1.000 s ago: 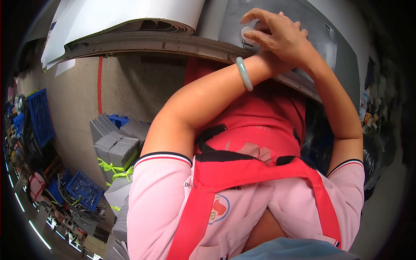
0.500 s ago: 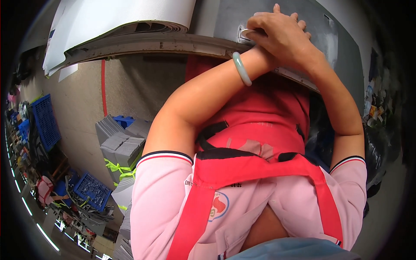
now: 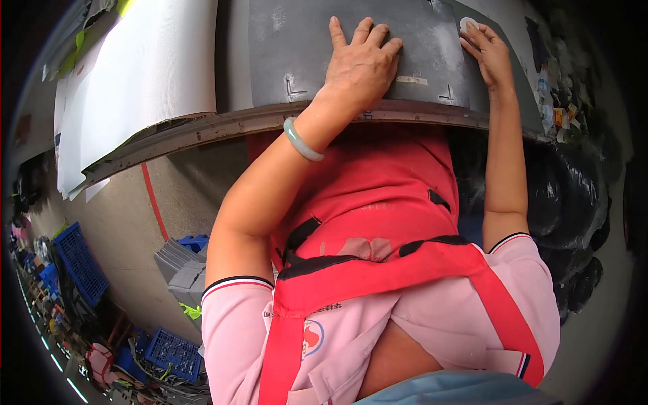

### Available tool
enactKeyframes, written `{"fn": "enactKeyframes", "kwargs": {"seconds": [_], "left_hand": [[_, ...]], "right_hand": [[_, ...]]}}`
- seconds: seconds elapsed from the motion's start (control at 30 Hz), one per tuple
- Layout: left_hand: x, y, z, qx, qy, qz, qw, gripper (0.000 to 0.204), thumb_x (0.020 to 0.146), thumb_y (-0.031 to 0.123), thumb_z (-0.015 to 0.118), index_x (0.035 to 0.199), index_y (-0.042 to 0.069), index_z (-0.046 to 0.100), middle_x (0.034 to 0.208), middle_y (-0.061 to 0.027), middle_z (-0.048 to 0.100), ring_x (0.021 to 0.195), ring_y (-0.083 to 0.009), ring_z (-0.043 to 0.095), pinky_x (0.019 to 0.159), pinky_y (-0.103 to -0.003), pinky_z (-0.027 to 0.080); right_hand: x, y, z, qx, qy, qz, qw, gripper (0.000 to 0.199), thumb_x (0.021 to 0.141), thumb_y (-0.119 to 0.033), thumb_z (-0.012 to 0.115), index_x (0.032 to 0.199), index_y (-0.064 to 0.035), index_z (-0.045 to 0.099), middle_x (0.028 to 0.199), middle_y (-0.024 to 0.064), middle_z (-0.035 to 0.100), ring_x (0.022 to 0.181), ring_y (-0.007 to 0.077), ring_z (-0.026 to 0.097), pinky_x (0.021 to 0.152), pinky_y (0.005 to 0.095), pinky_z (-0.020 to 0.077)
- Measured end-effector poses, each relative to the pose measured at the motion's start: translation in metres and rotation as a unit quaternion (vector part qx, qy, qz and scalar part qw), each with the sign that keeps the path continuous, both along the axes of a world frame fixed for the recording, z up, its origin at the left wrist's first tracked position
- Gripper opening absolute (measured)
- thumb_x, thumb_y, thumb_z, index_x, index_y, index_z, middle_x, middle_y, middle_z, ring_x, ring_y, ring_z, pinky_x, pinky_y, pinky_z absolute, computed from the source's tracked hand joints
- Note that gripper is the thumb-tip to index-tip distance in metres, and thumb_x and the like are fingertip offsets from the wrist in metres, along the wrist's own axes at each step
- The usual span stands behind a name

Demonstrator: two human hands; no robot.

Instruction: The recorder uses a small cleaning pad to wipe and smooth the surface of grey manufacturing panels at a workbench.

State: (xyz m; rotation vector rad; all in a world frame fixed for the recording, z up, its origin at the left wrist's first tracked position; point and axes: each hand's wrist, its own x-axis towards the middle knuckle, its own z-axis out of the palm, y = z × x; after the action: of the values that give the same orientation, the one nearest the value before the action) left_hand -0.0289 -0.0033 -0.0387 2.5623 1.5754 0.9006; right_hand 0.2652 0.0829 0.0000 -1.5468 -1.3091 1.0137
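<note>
Two hands, one white disc, one pale green bangle, one red apron.

Dark grey sheet, white disc

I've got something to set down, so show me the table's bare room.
The dark sheet offers two free patches: between the left hand and the right hand, above a small pale strip; and between the left hand and the white sheets. Crowded: left, where those sheets cover the table, and upper right, where the right hand holds a white disc.
</note>
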Motion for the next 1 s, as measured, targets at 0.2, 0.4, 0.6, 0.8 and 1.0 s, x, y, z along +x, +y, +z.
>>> {"fn": "enactKeyframes", "kwargs": {"seconds": [0.2, 0.4, 0.6, 0.8, 1.0], "left_hand": [[-0.003, 0.002, 0.004, 0.0, -0.012, -0.005, 1.0, 0.031, 0.098, 0.025, 0.063, 0.128, 0.019, 0.066, 0.138, -0.0046, 0.059, 0.137, -0.0305, 0.049, 0.113, -0.073, 0.027], [-0.002, -0.028, 0.057, 0.05, -0.275, -0.171, 0.945, 0.026, 0.088, 0.002, 0.071, 0.114, 0.008, 0.07, 0.104, -0.0095, 0.068, 0.092, -0.0293, 0.066, 0.077, -0.036, 0.055], [-0.039, -0.052, 0.056, -0.101, -0.062, -0.157, 0.98, 0.025, 0.084, 0.015, 0.078, 0.107, 0.007, 0.074, 0.11, -0.0098, 0.069, 0.098, -0.031, 0.063, 0.091, -0.04, 0.051], [-0.056, -0.024, 0.05, -0.24, -0.095, -0.156, 0.954, 0.019, 0.083, 0.011, 0.076, 0.101, 0.002, 0.075, 0.108, -0.0135, 0.071, 0.101, -0.0347, 0.067, 0.09, -0.04, 0.055], [-0.057, -0.033, 0.048, -0.118, -0.037, -0.203, 0.971, 0.02, 0.087, 0.004, 0.066, 0.106, 0.002, 0.072, 0.103, -0.0125, 0.07, 0.098, -0.0328, 0.067, 0.086, -0.042, 0.055]], "right_hand": [[0.027, 0.004, 0.01, -0.122, 0.18, 0.074, 0.973, 0.036, 0.096, -0.028, 0.075, 0.125, -0.009, 0.068, 0.123, 0.0034, 0.069, 0.12, 0.0127, 0.06, 0.101, 0.026, 0.0507], [0.012, 0.025, -0.038, 0.018, 0.352, 0.236, 0.906, 0.037, 0.095, -0.026, 0.074, 0.124, -0.0043, 0.066, 0.11, 0.0081, 0.072, 0.098, 0.015, 0.067, 0.086, 0.0333, 0.0571], [-0.014, 0.014, 0.026, -0.058, 0.442, 0.088, 0.891, 0.031, 0.091, -0.023, 0.079, 0.115, -0.0047, 0.07, 0.102, 0.0099, 0.076, 0.09, 0.0214, 0.074, 0.085, 0.0364, 0.061], [-0.012, 0.022, -0.012, -0.21, 0.771, 0.272, 0.536, 0.035, 0.091, -0.023, 0.079, 0.119, -0.0043, 0.069, 0.108, 0.0108, 0.075, 0.094, 0.0221, 0.073, 0.087, 0.0382, 0.0606], [-0.023, 0.002, 0.002, -0.078, 0.486, 0.063, 0.868, 0.039, 0.09, -0.024, 0.079, 0.122, -0.0046, 0.068, 0.11, 0.0113, 0.075, 0.095, 0.0232, 0.073, 0.09, 0.0393, 0.0596]]}}
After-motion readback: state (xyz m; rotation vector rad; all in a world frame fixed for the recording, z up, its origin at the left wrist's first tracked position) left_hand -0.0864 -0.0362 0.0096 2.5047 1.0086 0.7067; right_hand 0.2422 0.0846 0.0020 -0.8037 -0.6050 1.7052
